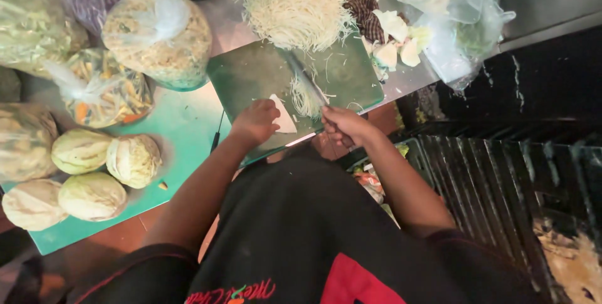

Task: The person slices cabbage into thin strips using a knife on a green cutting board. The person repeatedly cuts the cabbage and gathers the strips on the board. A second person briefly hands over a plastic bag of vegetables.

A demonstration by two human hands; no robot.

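Four pale whole cabbages (94,172) at bench's left edge; right hand (343,125) fisted round steel knife (306,78), blade pointing away-left; left hand (256,122) pins white cabbage wedge (283,116).

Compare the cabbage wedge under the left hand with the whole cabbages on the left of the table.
The cabbage wedge is a small cut piece with flat white faces; the whole cabbages are round, uncut and pale green. The wedge lies on the dark green cutting board, held by the left hand; the whole cabbages sit untouched on the light green table. Both are raw cabbage.
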